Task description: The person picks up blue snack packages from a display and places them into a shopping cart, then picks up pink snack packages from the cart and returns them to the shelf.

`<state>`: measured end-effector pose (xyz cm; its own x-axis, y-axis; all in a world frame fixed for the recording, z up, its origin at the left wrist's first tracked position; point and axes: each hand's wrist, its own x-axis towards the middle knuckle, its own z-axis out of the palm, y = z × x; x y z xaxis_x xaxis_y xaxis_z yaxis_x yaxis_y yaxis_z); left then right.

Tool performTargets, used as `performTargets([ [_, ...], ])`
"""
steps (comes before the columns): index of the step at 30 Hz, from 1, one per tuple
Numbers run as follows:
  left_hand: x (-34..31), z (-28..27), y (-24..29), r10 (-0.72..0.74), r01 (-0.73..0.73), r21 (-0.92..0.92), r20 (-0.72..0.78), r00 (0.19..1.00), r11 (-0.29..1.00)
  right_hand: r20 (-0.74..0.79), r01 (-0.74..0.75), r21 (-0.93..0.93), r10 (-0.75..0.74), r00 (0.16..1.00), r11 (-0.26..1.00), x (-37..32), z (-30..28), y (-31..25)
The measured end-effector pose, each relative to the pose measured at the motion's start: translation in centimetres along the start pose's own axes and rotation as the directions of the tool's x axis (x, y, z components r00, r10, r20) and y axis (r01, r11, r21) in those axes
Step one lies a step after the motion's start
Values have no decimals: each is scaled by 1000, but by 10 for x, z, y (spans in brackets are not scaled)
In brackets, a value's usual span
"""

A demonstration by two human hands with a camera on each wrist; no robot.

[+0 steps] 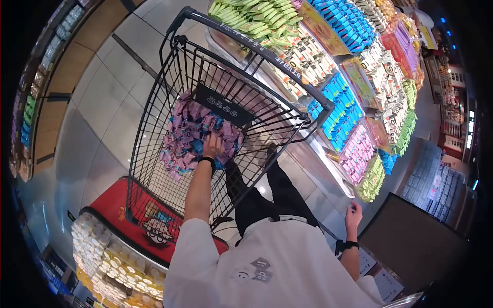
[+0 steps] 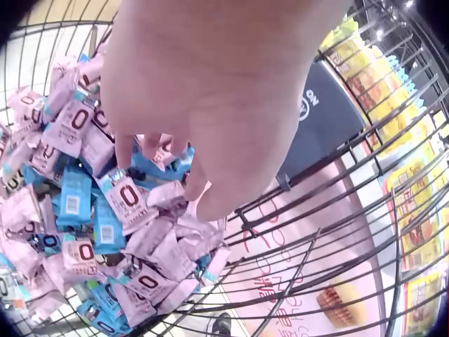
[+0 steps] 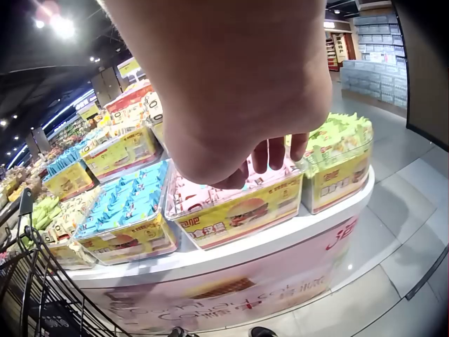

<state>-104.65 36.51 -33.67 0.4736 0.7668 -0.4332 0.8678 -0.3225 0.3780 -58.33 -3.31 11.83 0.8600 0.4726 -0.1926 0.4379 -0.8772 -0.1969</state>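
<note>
My left hand [image 1: 213, 146] reaches down into a black wire shopping cart [image 1: 149, 118], over a heap of small pink and blue snack packets [image 1: 187, 128]. Seen from the left wrist, its fingers [image 2: 125, 151] point down, spread apart from the thumb, with packets [image 2: 128, 200] showing below and between them. My right hand [image 1: 353, 215] hangs at my side with loosely curled fingers and nothing in it. From the right wrist, that hand overlaps a bin of pink packets [image 3: 203, 200] on the display.
A tiered display [image 3: 231, 242] carries bins of blue packets [image 3: 126, 196] and green packets [image 3: 340, 133]. Below the cart in the head view are a red panel [image 1: 115, 205] and stacked pale goods [image 1: 128, 269]. Shelves [image 1: 36, 102] line the far left; a dark panel [image 1: 411, 236] stands at right.
</note>
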Motion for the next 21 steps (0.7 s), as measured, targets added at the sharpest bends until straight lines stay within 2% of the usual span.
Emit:
performTargets([
  [1, 5, 45, -14, 128, -105, 141, -167, 978, 984, -21, -53, 45, 54, 998, 998, -8, -1, 0],
  [2, 2, 41, -4, 67, -61, 47, -121, 990, 997, -29, -66, 41, 67, 997, 997, -17, -3, 5],
  [3, -4, 35, 3, 83, -78, 44, -116, 990, 996, -35, -74, 28, 75, 997, 997, -25, -6, 10],
  [5, -14, 16, 16, 17, -24, -72, -99, 995, 997, -51, -89, 11, 90, 995, 996, -37, -11, 16],
  [6, -15, 3, 19, -21, 26, -137, 39, 999, 990, -57, -96, 20, 97, 994, 995, -43, -11, 19],
  [7, -15, -7, 22, -11, 16, -137, 40, 999, 990, -59, -102, 33, 104, 993, 994, -48, -9, 21],
  [9, -16, -27, 23, -45, 45, 7, 182, 982, 999, -63, -96, 19, 97, 993, 995, -51, -8, 19],
  [10, -17, -37, 23, -71, 83, -35, 260, 963, 996, -61, -89, 1, 89, 994, 996, -53, -9, 16],
  [11, -24, -29, 15, -78, 88, -26, 262, 962, 996, -52, -91, 6, 91, 995, 996, -53, -9, 12],
  [12, -31, -20, 10, -5, 5, -9, 37, 999, 1000, -62, -40, -1, 40, 997, 999, -49, -10, 9],
  [13, -34, -4, 2, 79, -75, 28, -192, 978, 997, -75, 13, -6, -14, 997, 1000, -45, -10, 3],
  [14, -35, -3, 8, 82, -34, 126, -394, 916, 991, -67, 19, 5, -19, 998, 1000, -39, -11, -7],
  [15, -34, -6, 6, 86, -33, 137, -404, 911, 990, -70, 23, 20, -22, 997, 1000, -33, -11, -16],
  [16, -39, -40, 13, -24, -24, -144, -322, 946, 989, -74, 56, 32, -53, 996, 998, -25, -11, -28],
  [17, -46, -68, 16, -105, 10, -411, -210, 972, 912, -76, 88, 44, -85, 993, 995, -18, -12, -42],
  [18, -52, -83, 12, -82, -41, -481, -233, 969, 876, -82, 103, 59, -98, 992, 993, -11, -12, -60],
  [19, -60, -95, 10, -85, -39, -468, -242, 967, 883, -78, 106, 76, -101, 992, 991, -1, -8, -70],
  [21, -82, -110, 15, -263, 116, -609, -157, 952, 784, -118, 306, 148, -290, 950, 940, 17, -3, -86],
])
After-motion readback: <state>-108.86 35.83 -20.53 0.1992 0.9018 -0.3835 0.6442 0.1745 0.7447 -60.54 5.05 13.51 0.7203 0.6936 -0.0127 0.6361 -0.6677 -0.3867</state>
